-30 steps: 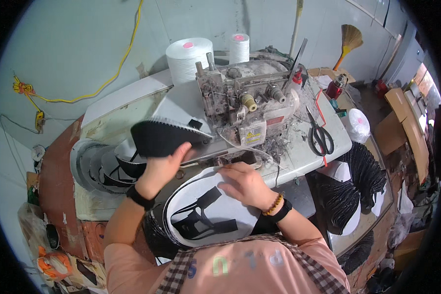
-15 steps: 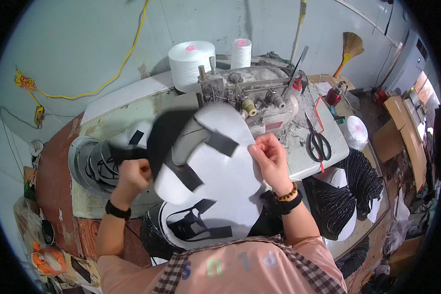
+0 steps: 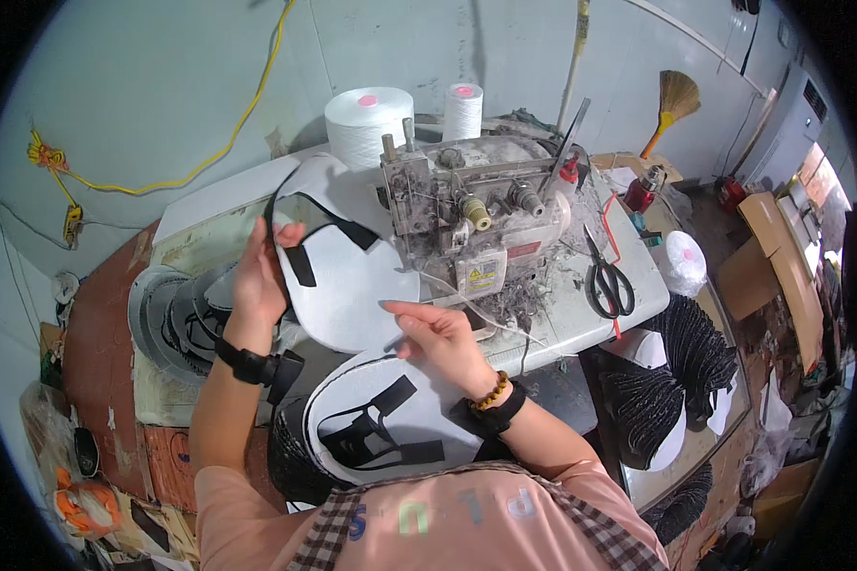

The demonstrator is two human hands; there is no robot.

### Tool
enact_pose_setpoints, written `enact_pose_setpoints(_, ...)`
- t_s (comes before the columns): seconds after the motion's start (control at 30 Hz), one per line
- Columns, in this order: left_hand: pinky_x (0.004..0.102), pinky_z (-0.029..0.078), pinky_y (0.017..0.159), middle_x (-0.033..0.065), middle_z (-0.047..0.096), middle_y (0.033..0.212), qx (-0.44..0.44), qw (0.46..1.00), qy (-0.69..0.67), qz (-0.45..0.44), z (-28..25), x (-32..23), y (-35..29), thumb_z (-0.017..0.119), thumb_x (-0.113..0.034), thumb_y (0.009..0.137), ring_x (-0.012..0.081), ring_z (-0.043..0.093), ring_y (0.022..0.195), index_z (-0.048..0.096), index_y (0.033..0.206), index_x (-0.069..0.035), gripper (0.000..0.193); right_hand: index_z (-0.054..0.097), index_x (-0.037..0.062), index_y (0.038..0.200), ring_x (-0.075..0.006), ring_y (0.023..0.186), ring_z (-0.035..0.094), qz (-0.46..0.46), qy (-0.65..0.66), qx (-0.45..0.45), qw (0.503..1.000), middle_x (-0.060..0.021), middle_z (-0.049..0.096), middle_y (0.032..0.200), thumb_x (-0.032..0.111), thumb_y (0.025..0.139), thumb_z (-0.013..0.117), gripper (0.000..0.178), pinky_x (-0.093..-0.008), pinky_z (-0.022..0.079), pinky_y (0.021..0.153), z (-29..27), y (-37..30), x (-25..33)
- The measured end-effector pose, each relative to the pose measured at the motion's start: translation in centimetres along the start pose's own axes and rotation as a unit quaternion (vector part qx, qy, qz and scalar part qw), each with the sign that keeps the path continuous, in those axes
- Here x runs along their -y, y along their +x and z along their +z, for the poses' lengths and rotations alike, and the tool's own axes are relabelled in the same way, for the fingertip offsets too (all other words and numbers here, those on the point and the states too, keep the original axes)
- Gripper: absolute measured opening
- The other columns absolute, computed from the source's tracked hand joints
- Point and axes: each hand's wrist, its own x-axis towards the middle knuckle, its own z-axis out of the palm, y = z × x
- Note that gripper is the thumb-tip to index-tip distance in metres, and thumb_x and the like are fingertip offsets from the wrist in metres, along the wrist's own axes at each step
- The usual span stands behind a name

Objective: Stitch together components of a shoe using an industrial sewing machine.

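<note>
A rounded white fabric piece with a dark edge and black straps lies tilted against the front of a sewing machine. My left hand grips its left edge, with the thumb over the white face and the other fingers partly hidden. At its lower right edge is my right hand, thumb and forefinger drawn together on the fabric. Below, on my lap, rests a stack of similar white pieces with black straps. A white thread runs from the machine toward the front right.
Black scissors lie on the machine table, right of the machine. Two white thread cones stand behind. Finished-looking curved pieces are piled at left. Bundles of black-edged pieces sit at right, near a bagged spool.
The white piece has moved from above my lap up and left, toward the machine, and has turned. My left hand went up to its left edge; my right hand shifted left and down.
</note>
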Motion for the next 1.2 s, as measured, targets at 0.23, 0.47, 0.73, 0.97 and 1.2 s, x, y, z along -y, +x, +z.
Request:
enact_pose_setpoints(0.23, 0.0404, 0.051, 0.088, 0.0071, 0.068, 0.088, -0.155, 0.973, -0.023, -0.169, -3.3, -2.0, -8.0, 0.057, -0.028, 0.099, 0.0236, 0.062, 0.085, 0.063, 0.104, -0.005, 0.024, 0.062, 0.0042, 0.13, -0.0029, 0.077, 0.061, 0.028, -0.003, 0.042, 0.999, -0.0011, 0.069, 0.091, 0.008, 0.101, 0.053, 0.031, -0.018, 0.047, 0.066, -0.5, 0.7, 0.2)
enact_pose_setpoints(0.47, 0.0317, 0.05, 0.081, 0.0105, 0.07, 0.089, 0.122, 0.84, 0.528, -0.008, 4.5, -0.2, -15.5, 0.072, -0.009, 0.083, 0.0193, 0.067, 0.085, 0.071, 0.102, -0.002, 0.02, 0.062, -0.0005, 0.127, -0.0049, 0.087, 0.061, -0.029, -0.034, 0.015, 0.999, -0.0049, 0.07, 0.104, -0.002, 0.099, 0.049, 0.031, -0.0207, 0.05, 0.077, -1.2, -1.0, -0.4)
enact_pose_setpoints(0.73, 0.0239, 0.049, 0.069, 0.0067, 0.069, 0.083, 0.228, 0.779, 0.585, -0.014, 6.0, -0.5, -12.4, 0.061, -0.008, 0.092, 0.0111, 0.062, 0.074, 0.07, 0.104, 0.003, 0.019, 0.066, 0.0011, 0.12, -0.0116, 0.073, 0.066, -0.144, -0.316, -0.001, 0.938, -0.0156, 0.071, 0.087, -0.003, 0.09, 0.052, 0.034, -0.0278, 0.052, 0.068, -1.8, -3.6, 2.0)
enact_pose_setpoints(0.97, 0.0282, 0.051, 0.082, 0.0123, 0.069, 0.107, 0.204, 0.81, 0.55, -0.02, 6.8, -0.2, -11.2, 0.052, -0.01, 0.098, 0.0149, 0.064, 0.098, 0.058, 0.119, 0.005, 0.026, 0.069, 0.0026, 0.109, -0.0318, 0.06, 0.061, -0.32, -0.409, -0.013, 0.854, -0.0143, 0.062, 0.07, 0.003, 0.086, 0.064, 0.024, -0.0368, 0.048, 0.056, 0.1, -4.2, 2.4)
enact_pose_setpoints(1.2, 0.0496, 0.045, 0.104, 0.021, 0.054, 0.134, 0.106, 0.964, 0.149, -0.195, 7.2, 1.3, -10.8, 0.039, -0.038, 0.105, 0.0307, 0.053, 0.125, 0.044, 0.125, 0.0, 0.044, 0.068, -0.0001, 0.108, -0.0293, 0.072, 0.068, -0.249, -0.37, -0.071, 0.892, -0.0173, 0.067, 0.084, 0.004, 0.083, 0.065, 0.026, -0.0333, 0.054, 0.067, -0.1, -3.5, 1.6)
